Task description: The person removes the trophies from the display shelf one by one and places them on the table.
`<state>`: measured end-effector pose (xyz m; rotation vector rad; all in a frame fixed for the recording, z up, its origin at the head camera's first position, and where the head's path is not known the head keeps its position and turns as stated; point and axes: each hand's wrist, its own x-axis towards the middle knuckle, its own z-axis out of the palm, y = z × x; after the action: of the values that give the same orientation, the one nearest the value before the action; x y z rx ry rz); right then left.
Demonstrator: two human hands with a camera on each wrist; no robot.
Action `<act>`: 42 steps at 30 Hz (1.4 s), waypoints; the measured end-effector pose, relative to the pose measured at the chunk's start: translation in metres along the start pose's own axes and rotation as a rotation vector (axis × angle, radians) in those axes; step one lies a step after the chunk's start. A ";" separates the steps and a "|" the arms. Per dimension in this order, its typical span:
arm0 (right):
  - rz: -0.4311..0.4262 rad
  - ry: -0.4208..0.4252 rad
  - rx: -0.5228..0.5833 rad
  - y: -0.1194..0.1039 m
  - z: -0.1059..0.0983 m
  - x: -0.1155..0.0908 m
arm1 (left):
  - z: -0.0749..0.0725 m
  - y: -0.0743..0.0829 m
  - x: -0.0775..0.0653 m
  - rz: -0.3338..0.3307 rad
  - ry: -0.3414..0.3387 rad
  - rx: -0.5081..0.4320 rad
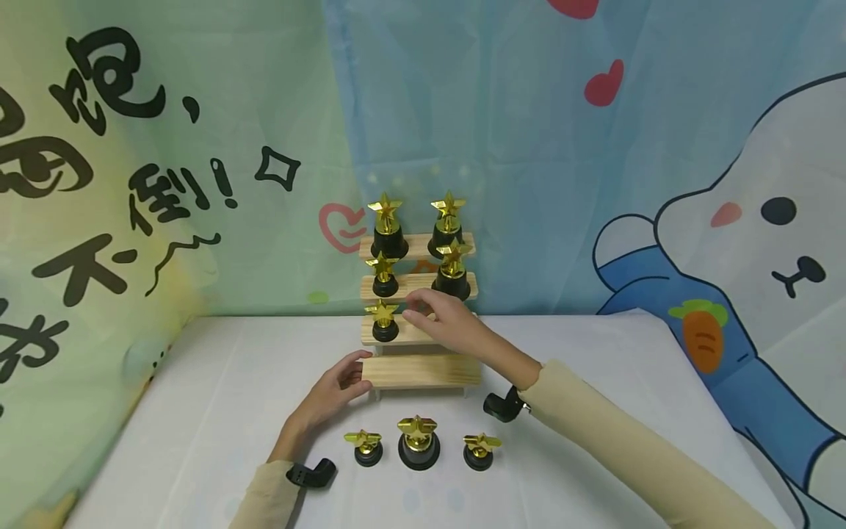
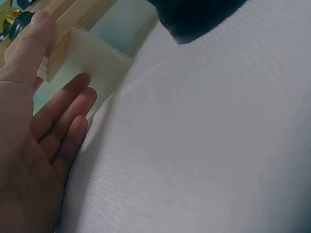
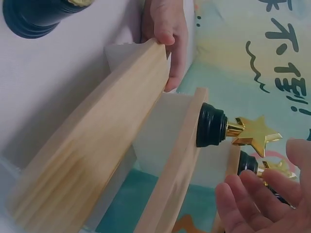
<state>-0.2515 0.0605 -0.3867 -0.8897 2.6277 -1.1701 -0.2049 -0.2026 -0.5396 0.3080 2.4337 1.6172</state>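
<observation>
A four-tier display stand with wooden shelves [image 1: 421, 372] stands at the back of the table. My left hand [image 1: 340, 383] pinches the left end of its lowest shelf, the thumb [image 3: 164, 30] on the shelf corner and the other fingers loosely extended beside the support. My right hand [image 1: 452, 323] hovers above the third shelf, fingers loosely bent, with nothing visible in it. Just left of its fingertips is a small gold star trophy [image 1: 384, 323] on a black base. Two trophies each stand on the top and second shelves, including a larger one [image 1: 452, 275] behind my right hand.
On the white tablecloth [image 1: 568, 455] before the stand are a small trophy [image 1: 364, 448] at left, a larger one [image 1: 418, 444] in the middle and another small one [image 1: 479, 452] at right. A printed cloth backdrop [image 1: 529, 147] hangs directly behind.
</observation>
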 end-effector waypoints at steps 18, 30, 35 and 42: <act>-0.075 -0.014 -0.009 0.002 0.018 0.026 | 0.000 -0.001 0.000 0.016 0.001 -0.003; -0.115 0.057 -0.028 0.000 0.023 0.025 | 0.000 -0.001 0.001 0.003 0.002 0.004; -0.107 0.071 -0.011 0.000 0.023 0.022 | 0.001 -0.001 0.002 0.003 0.005 0.005; -0.078 0.087 0.069 -0.002 0.017 0.012 | 0.002 0.006 -0.001 -0.011 0.014 0.020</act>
<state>-0.2542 0.0419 -0.3956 -0.9573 2.6231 -1.3386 -0.2032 -0.1988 -0.5346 0.2875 2.4590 1.5968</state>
